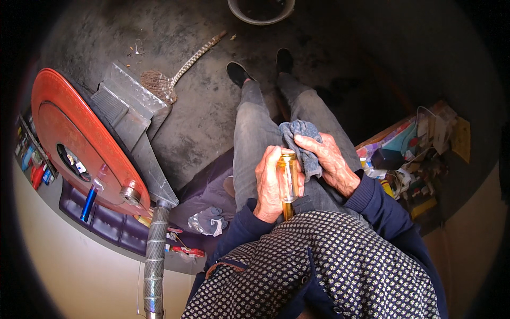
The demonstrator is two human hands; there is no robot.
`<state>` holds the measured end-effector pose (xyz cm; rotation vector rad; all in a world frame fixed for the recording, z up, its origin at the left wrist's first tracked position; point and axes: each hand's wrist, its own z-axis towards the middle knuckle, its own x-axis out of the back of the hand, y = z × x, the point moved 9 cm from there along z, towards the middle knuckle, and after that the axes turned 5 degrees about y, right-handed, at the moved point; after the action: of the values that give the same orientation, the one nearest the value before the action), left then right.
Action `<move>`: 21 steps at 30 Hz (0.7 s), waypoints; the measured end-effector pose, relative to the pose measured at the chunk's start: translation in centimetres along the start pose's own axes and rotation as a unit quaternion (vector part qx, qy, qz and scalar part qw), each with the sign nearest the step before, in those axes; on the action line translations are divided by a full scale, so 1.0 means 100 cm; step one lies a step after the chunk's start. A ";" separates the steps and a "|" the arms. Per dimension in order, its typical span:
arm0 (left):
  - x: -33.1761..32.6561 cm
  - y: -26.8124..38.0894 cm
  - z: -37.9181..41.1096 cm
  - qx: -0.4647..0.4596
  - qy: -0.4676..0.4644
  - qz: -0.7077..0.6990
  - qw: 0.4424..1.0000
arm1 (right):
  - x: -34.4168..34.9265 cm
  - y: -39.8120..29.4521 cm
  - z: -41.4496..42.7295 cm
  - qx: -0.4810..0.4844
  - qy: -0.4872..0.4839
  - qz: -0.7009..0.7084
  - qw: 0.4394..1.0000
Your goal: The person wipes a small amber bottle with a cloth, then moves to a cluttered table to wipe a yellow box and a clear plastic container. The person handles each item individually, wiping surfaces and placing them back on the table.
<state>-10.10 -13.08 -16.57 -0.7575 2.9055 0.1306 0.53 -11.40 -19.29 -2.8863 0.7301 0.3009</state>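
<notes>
My left hand (267,183) is wrapped around an amber-tinted clear glass vessel (288,179), held over my lap with its rim toward my knees. Whether it is a jar or a drinking glass is hard to tell. A bunched grey-blue cloth (303,133) is gripped by my right hand (334,161), the thumb pressing on it. Part of the cloth hangs right beside the glass. My left fingers hide some of the vessel's side. Beneath both hands are my legs in grey trousers (255,131).
At left stands a metal stove (139,135) with a round red top (79,131) and a flue pipe (155,255). A blue cylinder (88,203) rests on that top. A broom (195,63) lies on the floor near a bucket (261,20). Clutter (402,159) fills the right side.
</notes>
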 end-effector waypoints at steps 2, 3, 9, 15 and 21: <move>-0.005 0.006 -0.004 -0.009 -0.009 0.027 1.000 | -0.003 -0.008 -0.005 0.015 -0.001 -0.035 0.999; -0.006 0.007 -0.004 -0.016 -0.014 0.040 0.999 | -0.004 -0.007 -0.006 0.012 -0.006 -0.049 0.999; 0.005 0.003 0.003 -0.034 -0.001 0.073 0.997 | -0.007 -0.005 -0.006 -0.010 -0.042 -0.100 0.994; 0.002 0.000 0.004 -0.040 0.001 0.055 0.998 | -0.011 -0.014 -0.009 -0.029 -0.053 -0.150 0.987; -0.004 0.002 0.000 -0.039 -0.004 0.042 0.998 | -0.012 -0.010 -0.008 -0.030 -0.078 -0.154 0.985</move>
<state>-9.86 -12.72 -16.49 -0.6439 2.9411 0.2580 0.13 -10.11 -18.16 -2.9301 0.2483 0.5074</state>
